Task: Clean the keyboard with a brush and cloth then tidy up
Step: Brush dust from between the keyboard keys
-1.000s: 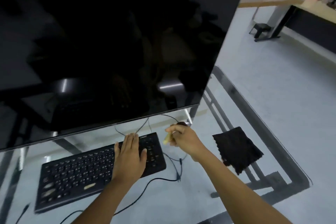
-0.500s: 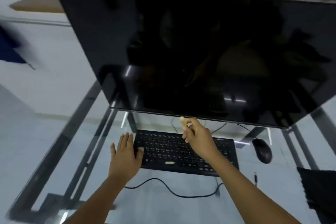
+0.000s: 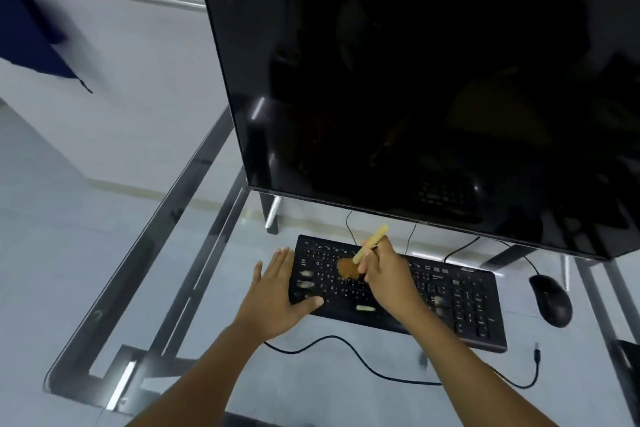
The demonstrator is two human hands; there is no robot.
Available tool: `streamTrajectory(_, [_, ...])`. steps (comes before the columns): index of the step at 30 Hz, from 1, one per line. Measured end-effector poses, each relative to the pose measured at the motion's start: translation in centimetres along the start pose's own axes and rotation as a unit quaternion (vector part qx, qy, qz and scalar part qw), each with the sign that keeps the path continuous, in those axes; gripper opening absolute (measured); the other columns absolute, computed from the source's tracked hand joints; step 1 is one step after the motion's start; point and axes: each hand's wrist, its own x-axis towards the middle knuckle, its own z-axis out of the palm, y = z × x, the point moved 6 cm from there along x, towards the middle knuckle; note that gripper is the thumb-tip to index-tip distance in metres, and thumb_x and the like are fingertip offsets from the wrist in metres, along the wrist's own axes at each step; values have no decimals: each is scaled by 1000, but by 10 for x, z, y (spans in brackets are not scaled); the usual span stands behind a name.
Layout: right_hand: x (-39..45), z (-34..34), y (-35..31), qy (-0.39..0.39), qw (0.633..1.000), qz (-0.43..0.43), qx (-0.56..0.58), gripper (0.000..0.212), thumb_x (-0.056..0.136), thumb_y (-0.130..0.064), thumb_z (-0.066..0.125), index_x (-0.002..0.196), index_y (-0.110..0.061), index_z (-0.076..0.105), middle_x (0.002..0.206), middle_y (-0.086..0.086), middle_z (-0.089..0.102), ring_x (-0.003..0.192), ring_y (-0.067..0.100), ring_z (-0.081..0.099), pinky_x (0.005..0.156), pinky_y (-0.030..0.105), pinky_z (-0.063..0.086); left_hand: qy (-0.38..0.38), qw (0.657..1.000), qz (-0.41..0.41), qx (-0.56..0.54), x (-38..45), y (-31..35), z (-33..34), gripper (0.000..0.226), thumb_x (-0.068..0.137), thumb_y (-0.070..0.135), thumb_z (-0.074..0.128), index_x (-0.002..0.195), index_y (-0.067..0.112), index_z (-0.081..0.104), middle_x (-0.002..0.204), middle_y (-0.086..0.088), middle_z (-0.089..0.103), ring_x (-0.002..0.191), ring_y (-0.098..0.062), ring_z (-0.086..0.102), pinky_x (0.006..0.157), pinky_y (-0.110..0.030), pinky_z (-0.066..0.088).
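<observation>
A black cable (image 3: 346, 354) snakes over the glass table (image 3: 194, 191) nearest the viewer; just beyond it the left hand (image 3: 277, 295) lies flat with straight fingers at the left end of the black keyboard (image 3: 450, 302), thumb on its front corner; the right hand (image 3: 384, 274) pinches the pale handle of a brush (image 3: 360, 253), whose brown bristles rest on the keys left of centre; a black mouse (image 3: 550, 298) sits to the keyboard's right; behind stands a large dark monitor (image 3: 415, 80).
</observation>
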Motion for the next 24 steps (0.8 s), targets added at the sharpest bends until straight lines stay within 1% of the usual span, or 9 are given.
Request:
streamTrajectory(4, [2,-21,-2,119,992,-20,21,13,103,-10,38,104,-13,50,75,-7,60,54,12,50,50,30,41,-21,1000,17,-1,3,-3,10,113,71,79,50,151,20,-4,160,4,7,146,-10,-5,118,-39,-9])
streamTrajectory(6, [4,-9,-14,68,997,-27,35,13,104,-13,38,104,-13,51,77,-1,62,55,15,52,50,33,43,-13,1000,22,5,3,-6,12,113,71,77,51,151,20,-4,160,4,7,147,-11,-4,118,-39,-7])
streamTrajectory(8, [4,12,-19,-23,998,-38,-39,15,104,-18,37,109,-13,50,83,5,65,63,20,59,55,37,48,-8,1000,25,12,2,-6,13,111,73,75,51,151,19,-4,160,3,7,147,-13,-3,117,-39,-7])
streamTrajectory(9, [6,17,-18,-29,996,-43,-72,16,104,-19,36,112,-13,49,87,6,66,66,20,60,55,36,47,-10,1000,25,14,2,-6,14,111,74,74,51,151,18,-5,160,2,6,147,-14,-3,117,-40,-6])
streamTrajectory(13, [21,-8,-20,115,992,-52,-24,17,103,-18,39,111,-11,52,96,6,64,70,14,56,52,23,40,-8,999,32,10,4,-5,14,108,76,72,53,151,21,-6,160,5,6,147,-14,-3,117,-41,-5])
streamTrajectory(16, [25,9,-29,14,995,-81,-57,16,102,-17,45,110,-9,57,103,2,54,79,11,51,63,16,37,-6,999,30,15,3,-8,16,108,76,72,52,151,20,-5,160,4,6,147,-14,-4,117,-40,-6])
streamTrajectory(18, [21,20,-29,-36,987,-101,-116,17,102,-16,46,109,-6,57,108,1,47,85,13,51,73,22,42,-7,999,30,15,2,-9,17,109,75,73,53,151,19,-4,160,4,6,147,-14,-4,117,-40,-6])
streamTrajectory(22, [27,1,-36,110,990,-76,-40,15,100,-11,45,110,-5,54,103,7,55,80,19,57,65,31,49,-8,999,39,9,4,-8,16,108,75,72,53,151,20,-4,160,3,8,147,-14,-2,116,-39,-6])
streamTrajectory(24, [26,14,-50,64,994,-86,-4,9,100,-14,46,106,-10,52,97,6,60,75,18,61,62,32,54,-4,999,40,9,3,-9,15,108,76,73,52,151,19,-4,160,3,7,147,-14,-4,115,-38,-8])
